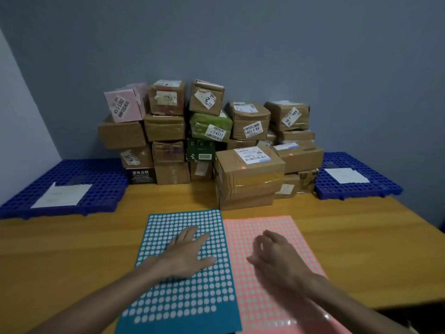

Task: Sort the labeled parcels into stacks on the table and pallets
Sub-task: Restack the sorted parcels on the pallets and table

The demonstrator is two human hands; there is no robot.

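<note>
The left hand (186, 255) lies flat on the blue sheet (183, 297), the right hand (272, 255) curls loosely over the pink sheet (265, 232), holding nothing; parcels (248, 174) pile up beyond both hands

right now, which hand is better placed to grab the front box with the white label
Likely the right hand: the front box stands beyond the pink sheet under it; the left hand lies flat on the blue sheet.

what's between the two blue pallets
In the head view, the stack of parcels fills the stretch between the left blue pallet and the right blue pallet.
</note>
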